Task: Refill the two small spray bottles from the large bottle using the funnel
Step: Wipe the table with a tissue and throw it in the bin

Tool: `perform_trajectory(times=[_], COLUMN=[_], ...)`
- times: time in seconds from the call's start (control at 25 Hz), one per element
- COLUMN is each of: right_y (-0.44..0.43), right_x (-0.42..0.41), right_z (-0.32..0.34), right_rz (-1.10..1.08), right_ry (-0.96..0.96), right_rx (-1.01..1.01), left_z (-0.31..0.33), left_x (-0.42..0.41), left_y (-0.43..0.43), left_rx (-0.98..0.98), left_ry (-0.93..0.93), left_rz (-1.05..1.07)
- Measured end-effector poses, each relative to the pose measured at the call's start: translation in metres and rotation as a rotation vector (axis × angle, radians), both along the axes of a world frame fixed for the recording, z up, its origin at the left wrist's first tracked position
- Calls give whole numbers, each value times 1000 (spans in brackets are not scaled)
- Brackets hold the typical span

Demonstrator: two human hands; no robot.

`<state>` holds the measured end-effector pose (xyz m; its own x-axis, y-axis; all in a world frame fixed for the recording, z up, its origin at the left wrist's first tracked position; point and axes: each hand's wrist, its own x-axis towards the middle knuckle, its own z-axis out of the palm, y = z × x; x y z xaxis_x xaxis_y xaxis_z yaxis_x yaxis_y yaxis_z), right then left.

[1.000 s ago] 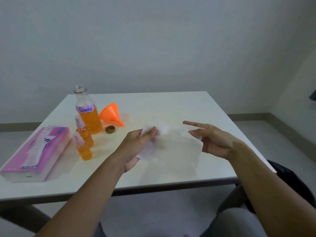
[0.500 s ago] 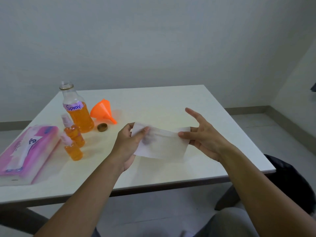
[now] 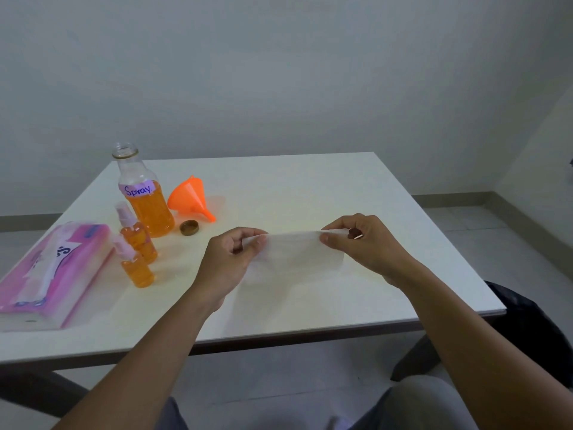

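- A pink tissue pack (image 3: 52, 268) lies at the left edge of the white tabletop (image 3: 310, 187)
- A small brown cap (image 3: 189, 227) lies open side up, just right of the base of the large bottle (image 3: 144, 197)
- Over the middle of the tabletop, the left hand (image 3: 231, 256) and the right hand (image 3: 362, 243) each pinch one end of a white tissue sheet (image 3: 294, 246), which is pulled flat between them and well apart from the bottles
- A dark shape (image 3: 533, 324) sits below the right tabletop edge; what it is cannot be told
- The large bottle stands upright at the back left, uncapped, of clear glass, with a label reading "Spray" and orange liquid up to that label
- The orange funnel (image 3: 189, 198) lies on its side just right of it, spout pointing front-right, near the cap
- The far spray bottle (image 3: 138, 237) stands just in front of the large bottle, and the near spray bottle (image 3: 135, 265) just in front of that; both are upright, pump heads on, bodies orange with liquid
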<state>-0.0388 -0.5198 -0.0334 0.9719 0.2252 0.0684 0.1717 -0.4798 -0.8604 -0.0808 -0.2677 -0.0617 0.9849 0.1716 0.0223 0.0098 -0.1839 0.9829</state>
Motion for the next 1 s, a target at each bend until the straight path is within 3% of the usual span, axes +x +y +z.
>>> perform_trajectory(times=[0.16, 0.48, 0.64, 0.84, 1.0], right_y=[2, 2, 0, 2, 6], right_x=[2, 2, 6, 7, 13], right_z=[-1, -6, -21, -37, -27], right_rz=[-36, 16, -85, -165, -70], right_ry=[64, 200, 186, -12, 112], right_rx=[105, 325, 181, -254, 147], left_z=[-5, -7, -21, -32, -30], left_x=[1, 7, 9, 13, 19], left_y=[1, 3, -2, -1, 2], left_rx=[137, -30, -13, 50, -42], left_ry=[48, 48, 105, 72, -1], left_rz=[-7, -33, 12, 33, 26])
